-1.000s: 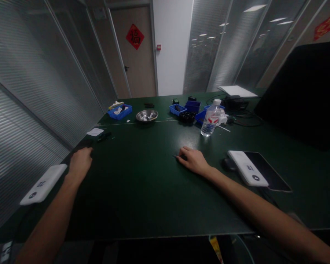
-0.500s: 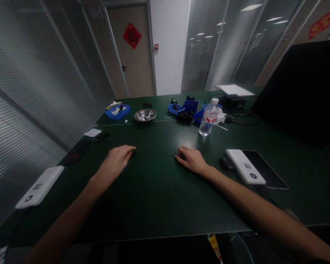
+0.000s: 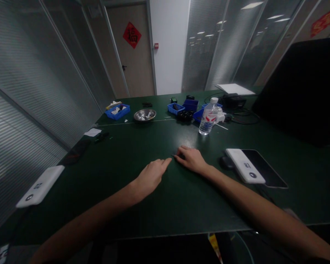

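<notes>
My right hand (image 3: 189,158) rests on the dark green table (image 3: 121,212), its fingers curled round a small thin dark object (image 3: 173,156) whose tip sticks out to the left. What kind of object it is I cannot tell. Close to that tip is my left hand (image 3: 152,174), thumb and fingers drawn together and pointing right. Its fingertips hide whatever may be between them. A small gap seems to separate the two hands.
Behind the hands stand a metal bowl (image 3: 145,115) with small pieces, a blue basket (image 3: 117,111) and a water bottle (image 3: 209,116). To the right lie a white power bank (image 3: 245,167), a phone (image 3: 265,168) and a monitor (image 3: 302,91). Another power bank (image 3: 40,186) lies left.
My left hand has moved right across the table, from well apart to close beside my right hand. My right hand has stayed in place with the thin dark object.
</notes>
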`<state>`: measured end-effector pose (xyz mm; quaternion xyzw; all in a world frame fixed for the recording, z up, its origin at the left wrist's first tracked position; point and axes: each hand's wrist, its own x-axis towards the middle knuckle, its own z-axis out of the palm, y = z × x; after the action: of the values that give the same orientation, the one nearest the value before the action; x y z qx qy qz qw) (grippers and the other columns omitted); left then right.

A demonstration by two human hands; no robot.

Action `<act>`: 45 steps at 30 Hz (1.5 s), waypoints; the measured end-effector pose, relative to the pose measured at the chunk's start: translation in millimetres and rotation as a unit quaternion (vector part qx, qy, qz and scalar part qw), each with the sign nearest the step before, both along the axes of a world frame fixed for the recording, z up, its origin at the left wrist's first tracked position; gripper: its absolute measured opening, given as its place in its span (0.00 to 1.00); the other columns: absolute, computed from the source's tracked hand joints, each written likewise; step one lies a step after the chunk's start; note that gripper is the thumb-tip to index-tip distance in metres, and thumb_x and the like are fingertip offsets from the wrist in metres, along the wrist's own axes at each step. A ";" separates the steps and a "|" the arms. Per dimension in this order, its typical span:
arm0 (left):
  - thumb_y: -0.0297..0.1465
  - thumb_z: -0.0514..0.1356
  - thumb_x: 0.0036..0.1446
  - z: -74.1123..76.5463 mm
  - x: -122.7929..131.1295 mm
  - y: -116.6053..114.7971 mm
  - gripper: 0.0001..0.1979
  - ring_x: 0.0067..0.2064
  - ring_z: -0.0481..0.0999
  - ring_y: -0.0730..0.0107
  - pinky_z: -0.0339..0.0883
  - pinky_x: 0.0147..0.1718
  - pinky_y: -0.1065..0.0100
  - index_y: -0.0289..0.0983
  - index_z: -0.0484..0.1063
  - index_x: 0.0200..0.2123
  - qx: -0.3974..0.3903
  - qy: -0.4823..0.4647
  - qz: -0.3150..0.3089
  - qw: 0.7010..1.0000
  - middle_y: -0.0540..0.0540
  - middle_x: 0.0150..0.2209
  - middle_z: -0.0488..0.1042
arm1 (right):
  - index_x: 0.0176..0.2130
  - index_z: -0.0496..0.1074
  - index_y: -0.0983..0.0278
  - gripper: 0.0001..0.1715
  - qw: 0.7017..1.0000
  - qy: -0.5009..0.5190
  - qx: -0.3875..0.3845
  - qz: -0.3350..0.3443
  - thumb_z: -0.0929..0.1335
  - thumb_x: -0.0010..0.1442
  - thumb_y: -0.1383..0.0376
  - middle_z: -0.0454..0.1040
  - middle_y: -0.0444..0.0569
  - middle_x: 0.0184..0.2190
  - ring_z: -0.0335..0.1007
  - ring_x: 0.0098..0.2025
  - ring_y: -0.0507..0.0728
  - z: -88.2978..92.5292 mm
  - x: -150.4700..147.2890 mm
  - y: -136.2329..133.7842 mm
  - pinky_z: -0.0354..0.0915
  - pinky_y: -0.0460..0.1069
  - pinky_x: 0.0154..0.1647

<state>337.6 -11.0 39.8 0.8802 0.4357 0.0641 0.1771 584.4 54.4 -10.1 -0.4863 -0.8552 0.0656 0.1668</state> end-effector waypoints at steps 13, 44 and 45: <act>0.49 0.58 0.65 -12.0 -51.5 31.8 0.40 0.67 0.62 0.51 0.60 0.62 0.53 0.44 0.46 0.74 0.014 -0.010 0.018 1.000 0.39 0.70 0.57 | 0.44 0.71 0.61 0.12 1.000 -0.002 -0.008 0.004 0.66 0.70 0.55 0.73 0.48 0.42 0.71 0.37 0.54 3.6 -0.1 -0.5 0.58 0.47 0.34; 0.57 0.44 0.67 -36.9 -51.5 40.1 0.37 0.75 0.32 0.44 0.22 0.68 0.36 0.55 0.38 0.74 -0.003 0.052 -0.076 0.996 0.51 0.76 0.30 | 0.40 0.73 0.62 0.09 0.983 0.076 -0.061 0.158 0.68 0.67 0.58 0.74 0.46 0.37 0.68 0.33 0.53 18.8 -18.5 -23.2 0.59 0.47 0.34; 0.57 0.43 0.67 -36.4 -49.6 39.8 0.36 0.75 0.32 0.45 0.21 0.68 0.35 0.56 0.39 0.74 -0.005 0.048 -0.079 0.996 0.52 0.76 0.31 | 0.40 0.73 0.62 0.09 0.983 0.075 -0.060 0.158 0.68 0.68 0.58 0.74 0.46 0.37 0.68 0.33 0.53 18.8 -19.0 -23.1 0.58 0.47 0.34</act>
<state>288.0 28.8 3.3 0.9128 0.3735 0.0050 0.1649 565.4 31.2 8.6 -0.3480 -0.9008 0.1782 0.1888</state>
